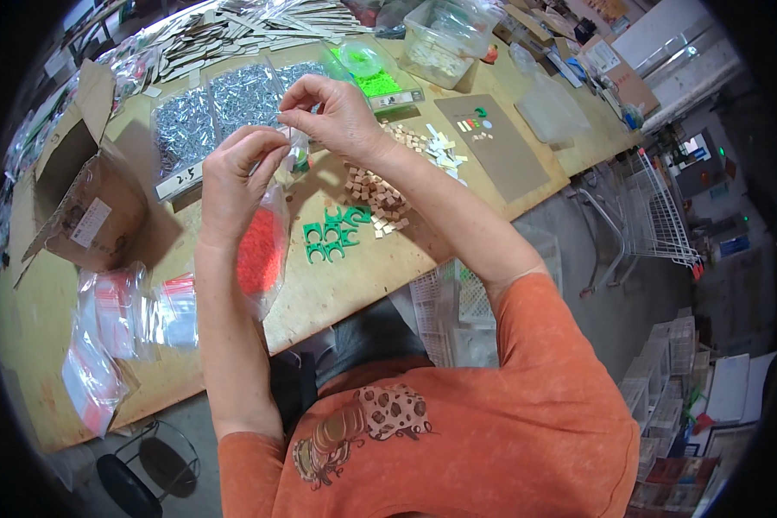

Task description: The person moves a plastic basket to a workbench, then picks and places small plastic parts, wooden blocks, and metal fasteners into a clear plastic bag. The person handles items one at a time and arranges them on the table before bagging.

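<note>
Both my hands are raised over the worktable, fingertips close together. My left hand (237, 177) is closed in a pinch, and so is my right hand (335, 116), just above and to its right. Between and below them hangs a small clear plastic bag (299, 148) with something green low in it; the fingers partly hide its top edge. Nearest below the hands lie several green C-shaped plastic pieces (326, 237), a bag of red pieces (262, 250), and a heap of small wooden blocks (373, 192). White flat pieces (443, 154) lie beside the blocks.
Trays of metal screws (242, 99) and a bin of bright green pieces (376, 84) stand behind. An open cardboard box (95, 211) and empty zip bags (125, 315) are at left. A brown board (496, 151) with sample pieces lies right; a wire cart (652, 216) stands beyond.
</note>
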Motion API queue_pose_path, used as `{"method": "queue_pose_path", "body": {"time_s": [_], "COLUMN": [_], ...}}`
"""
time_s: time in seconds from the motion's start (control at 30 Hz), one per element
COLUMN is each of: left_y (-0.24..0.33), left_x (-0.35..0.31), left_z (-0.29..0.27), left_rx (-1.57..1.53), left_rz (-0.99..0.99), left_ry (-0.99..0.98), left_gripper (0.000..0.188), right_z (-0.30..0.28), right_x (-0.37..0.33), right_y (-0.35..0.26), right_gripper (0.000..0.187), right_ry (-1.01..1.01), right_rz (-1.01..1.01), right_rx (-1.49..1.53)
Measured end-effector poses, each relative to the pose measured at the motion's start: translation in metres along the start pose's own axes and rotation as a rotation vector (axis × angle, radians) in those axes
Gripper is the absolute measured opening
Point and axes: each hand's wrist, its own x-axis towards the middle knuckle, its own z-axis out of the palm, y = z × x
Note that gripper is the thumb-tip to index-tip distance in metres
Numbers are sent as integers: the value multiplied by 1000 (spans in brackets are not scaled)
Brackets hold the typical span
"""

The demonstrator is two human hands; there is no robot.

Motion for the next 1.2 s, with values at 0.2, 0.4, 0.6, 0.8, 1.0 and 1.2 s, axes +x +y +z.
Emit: {"method": "queue_pose_path", "body": {"time_s": [0.2, 0.4, 0.6, 0.8, 1.0, 1.2], "left_y": [4, 0, -4, -8, -4, -1], "left_x": [-1, 0, -1, -2, -3, -3], "left_z": [2, 6, 13, 17, 18, 19], "left_rx": [-88, -275, -405, -570, -627, -620], "left_rz": [-14, -65, -98, -177, -168, -172], "left_ry": [19, 13, 10, -34, -5, -14], "left_gripper": [9, 8, 9, 11, 10, 8], "right_z": [-11, -24, -29, -34, -33, -30], "right_x": [-9, -22, -41, -47, -54, -61], "right_y": [-4, 7, -8, -17, -27, -36], "right_gripper": [16, 21, 18, 19, 21, 18], "right_ry": [-20, -80, -85, -65, -46, 41], "right_rz": [7, 216, 375, 426, 413, 434], "right_rx": [-28, 346, 463, 414, 447, 425]}}
